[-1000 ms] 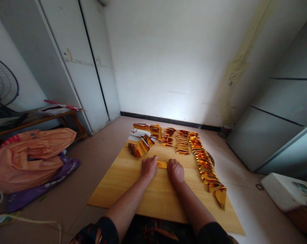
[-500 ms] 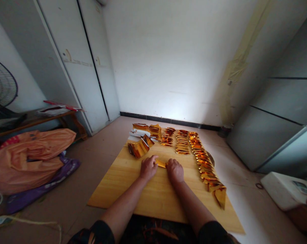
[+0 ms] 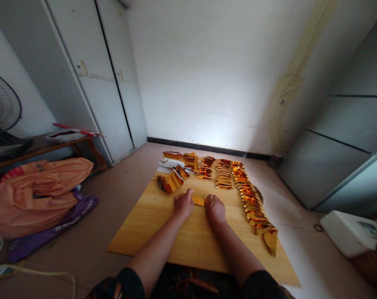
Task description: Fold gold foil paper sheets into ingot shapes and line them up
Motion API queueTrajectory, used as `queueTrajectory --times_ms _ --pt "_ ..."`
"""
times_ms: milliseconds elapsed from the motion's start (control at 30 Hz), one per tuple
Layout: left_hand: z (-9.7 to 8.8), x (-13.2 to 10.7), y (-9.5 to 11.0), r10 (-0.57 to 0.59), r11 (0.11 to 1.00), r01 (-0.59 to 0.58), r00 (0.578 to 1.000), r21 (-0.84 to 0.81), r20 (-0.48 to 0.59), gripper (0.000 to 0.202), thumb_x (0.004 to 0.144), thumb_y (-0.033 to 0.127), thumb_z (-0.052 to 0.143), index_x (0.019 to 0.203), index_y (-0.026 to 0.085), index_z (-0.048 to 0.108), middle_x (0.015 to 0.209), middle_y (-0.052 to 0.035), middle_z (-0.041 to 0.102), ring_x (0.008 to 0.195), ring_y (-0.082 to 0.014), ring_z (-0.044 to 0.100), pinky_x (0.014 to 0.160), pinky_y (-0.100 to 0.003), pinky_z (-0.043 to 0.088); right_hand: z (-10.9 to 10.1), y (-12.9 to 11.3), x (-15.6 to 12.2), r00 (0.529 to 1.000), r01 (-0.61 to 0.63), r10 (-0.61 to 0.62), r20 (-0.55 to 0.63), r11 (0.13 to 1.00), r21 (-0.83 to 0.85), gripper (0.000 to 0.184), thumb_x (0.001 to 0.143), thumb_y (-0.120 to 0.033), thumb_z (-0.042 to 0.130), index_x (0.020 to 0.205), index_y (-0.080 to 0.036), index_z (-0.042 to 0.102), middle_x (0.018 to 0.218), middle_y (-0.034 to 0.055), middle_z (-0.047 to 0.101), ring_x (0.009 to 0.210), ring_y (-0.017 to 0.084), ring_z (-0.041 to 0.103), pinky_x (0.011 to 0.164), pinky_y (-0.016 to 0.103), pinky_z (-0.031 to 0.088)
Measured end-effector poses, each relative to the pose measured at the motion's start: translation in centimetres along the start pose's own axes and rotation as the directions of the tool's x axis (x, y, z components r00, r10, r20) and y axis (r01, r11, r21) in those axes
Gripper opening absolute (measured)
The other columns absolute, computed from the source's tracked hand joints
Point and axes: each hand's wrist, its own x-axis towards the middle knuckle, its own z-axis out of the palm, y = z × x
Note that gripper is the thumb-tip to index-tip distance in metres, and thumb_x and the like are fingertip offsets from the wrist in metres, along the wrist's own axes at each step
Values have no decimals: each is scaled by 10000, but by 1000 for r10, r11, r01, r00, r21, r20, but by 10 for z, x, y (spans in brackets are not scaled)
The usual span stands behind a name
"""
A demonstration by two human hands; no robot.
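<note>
A small piece of folded gold foil paper (image 3: 199, 201) lies between my hands on the wooden board (image 3: 151, 224). My left hand (image 3: 184, 202) is closed at its left end, thumb uppermost. At the other end, my right hand (image 3: 215, 207) has its fingers curled over the paper. The fingertips of both hands are partly hidden. Beyond my left hand rests a fanned stack of flat gold paper sheets (image 3: 170, 182). Rows of folded gold paper pieces (image 3: 225, 174) stand farther back, and a long row of them (image 3: 251, 203) runs down the board's right side.
White rolled-looking items (image 3: 172, 162) lie at the board's back left beside more gold sheets (image 3: 190, 160). An orange bag (image 3: 41, 187) and a purple bag (image 3: 55, 226) sit on the floor at left. A white box (image 3: 352, 234) is on the right.
My left hand has shifted slightly, its thumb now raised a little. The gold paper between my hands looks flatter and shows more of its face. My right hand has hardly moved.
</note>
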Motion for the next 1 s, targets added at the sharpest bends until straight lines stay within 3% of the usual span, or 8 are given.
queueTrajectory --times_ms 400,567,767,1000 --pt "4 -5 0 42 991 -33 997 132 -60 254 857 184 485 1095 253 537 1008 -34 667 1001 -201 572 829 -332 360 -10 -4 -2 999 -47 47 9 998 31 142 916 -183 438 978 -192 565 957 51 608 827 150 598 641 238 353" --pt "7 -7 -4 81 989 -66 990 131 -116 217 871 177 465 1051 237 571 968 -31 658 970 -200 559 806 -331 353 -9 -4 -2 1000 -20 20 4 1000 15 116 906 -243 485 972 -213 575 1012 43 573 818 141 585 634 239 348" --pt "2 -13 -1 194 968 -180 979 176 -66 262 916 242 418 944 293 674 938 -49 614 980 -211 506 805 -349 340 -4 -4 -2 1000 -8 8 9 1000 9 173 926 -233 434 942 -217 605 1009 50 560 824 144 565 647 245 338" --pt "-1 -16 1 224 963 -211 973 165 -59 290 883 197 437 964 280 703 962 -91 598 1019 -239 472 869 -400 315 -8 6 -3 1000 -20 19 9 993 117 198 922 -240 448 902 -217 643 919 40 574 834 139 555 676 224 342"
